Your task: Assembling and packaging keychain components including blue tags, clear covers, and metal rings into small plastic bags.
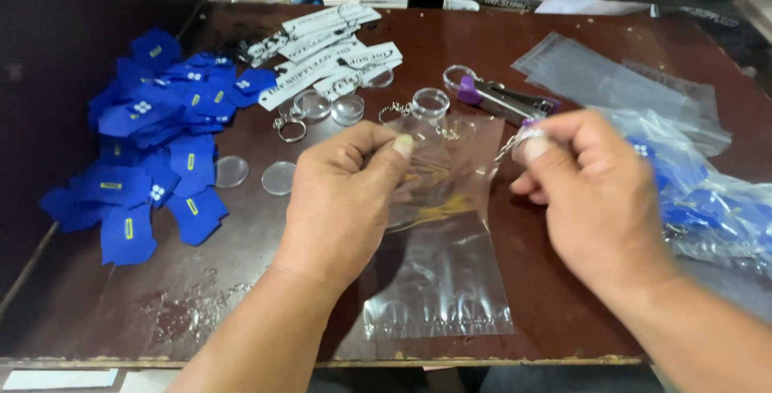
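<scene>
Over the brown table (563, 63), left hand (342, 200) pinches a clear bag (446, 248); right hand (591, 192) grips a keychain (515, 142).

A small packing workshop: worn wooden bench (241, 296) strewn with keyring blanks (312, 105) and plastic bags (595, 71).

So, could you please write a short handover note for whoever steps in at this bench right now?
Left hand: pinches the top edge of a clear plastic bag lying on the brown table.
Right hand: grips a small keychain piece by the bag's mouth.
Nearby: blue cut-outs at left, clear discs and white strips behind, spare bags at right.
Done: filled bags lie at right.
Left: this bag looks unfilled; loose parts remain.
</scene>
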